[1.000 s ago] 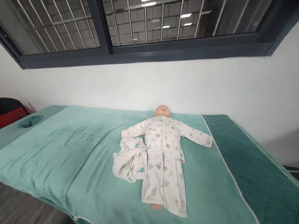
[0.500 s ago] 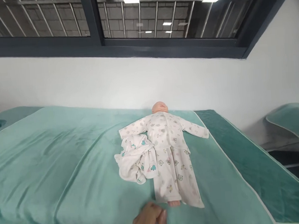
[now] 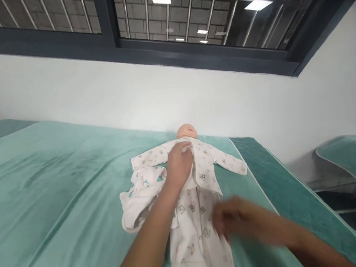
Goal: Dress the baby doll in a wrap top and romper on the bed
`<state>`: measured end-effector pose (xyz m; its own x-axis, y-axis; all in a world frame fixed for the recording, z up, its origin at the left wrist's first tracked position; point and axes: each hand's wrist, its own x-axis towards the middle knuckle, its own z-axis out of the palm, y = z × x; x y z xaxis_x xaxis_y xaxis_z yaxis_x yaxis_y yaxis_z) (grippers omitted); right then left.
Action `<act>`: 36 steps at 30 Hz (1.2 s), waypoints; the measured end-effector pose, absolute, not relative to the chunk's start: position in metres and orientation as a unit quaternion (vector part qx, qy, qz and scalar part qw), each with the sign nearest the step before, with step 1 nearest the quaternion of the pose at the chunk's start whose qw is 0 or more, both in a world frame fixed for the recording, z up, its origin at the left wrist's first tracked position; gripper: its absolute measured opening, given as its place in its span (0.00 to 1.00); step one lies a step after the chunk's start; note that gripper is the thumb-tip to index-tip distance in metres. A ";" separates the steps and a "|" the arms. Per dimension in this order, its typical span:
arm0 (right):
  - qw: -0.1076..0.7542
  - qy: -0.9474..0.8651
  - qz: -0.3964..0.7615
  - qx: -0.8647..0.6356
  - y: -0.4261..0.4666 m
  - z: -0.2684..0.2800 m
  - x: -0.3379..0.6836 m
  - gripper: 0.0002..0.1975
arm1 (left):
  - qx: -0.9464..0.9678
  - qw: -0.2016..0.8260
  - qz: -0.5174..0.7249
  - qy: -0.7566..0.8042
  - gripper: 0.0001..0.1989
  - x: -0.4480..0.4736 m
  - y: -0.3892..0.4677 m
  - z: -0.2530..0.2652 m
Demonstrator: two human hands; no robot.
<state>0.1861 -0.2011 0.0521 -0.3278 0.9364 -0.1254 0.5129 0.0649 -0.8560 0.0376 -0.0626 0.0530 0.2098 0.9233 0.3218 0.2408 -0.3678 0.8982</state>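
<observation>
A baby doll (image 3: 186, 130) lies on its back with its head toward the wall, dressed in a white printed shirt (image 3: 205, 164) with sleeves spread wide. Matching white pants (image 3: 188, 246) cover its legs, and a foot shows at the bottom. My left hand (image 3: 180, 164) is at the upper chest, its fingers closed on the shirt's front edge near the collar. Over the pants, to the right, my right hand (image 3: 235, 217) is smeared by motion, so its grip is unclear. A crumpled white garment with teal prints (image 3: 142, 193) lies left of the doll, partly behind my left forearm.
A light green cloth (image 3: 66, 190) covers the surface, with a darker green strip (image 3: 291, 190) along the right. Behind stands a white wall (image 3: 102, 94) below a dark-framed window (image 3: 203, 54) with bars. Another green-covered surface (image 3: 347, 154) is at the far right.
One hand was at the bottom edge near the doll's foot; now both hands are over the doll. My left hand has taken hold of the shirt front. The view has shifted slightly.
</observation>
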 end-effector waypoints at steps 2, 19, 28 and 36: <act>0.332 -0.668 0.338 -0.574 -0.149 0.057 0.189 0.10 | 0.731 0.269 0.429 0.456 0.17 0.057 -0.026 0.046; 0.383 -0.545 0.163 -0.727 0.000 0.025 0.196 0.07 | 0.798 0.217 0.341 0.446 0.22 0.074 0.014 0.014; 0.580 -0.441 0.237 -0.643 -0.003 0.004 0.205 0.10 | 0.794 0.230 0.357 0.435 0.20 0.068 0.006 0.012; 0.619 -0.467 0.240 -0.584 -0.034 0.002 0.197 0.12 | 0.788 0.252 0.408 0.385 0.15 0.054 -0.011 0.008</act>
<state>0.1966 -0.0339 0.0022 0.4491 0.8426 0.2971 0.2471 0.2024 -0.9476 0.0537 -0.0113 0.0075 0.3698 0.8130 0.4498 0.4017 -0.5764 0.7116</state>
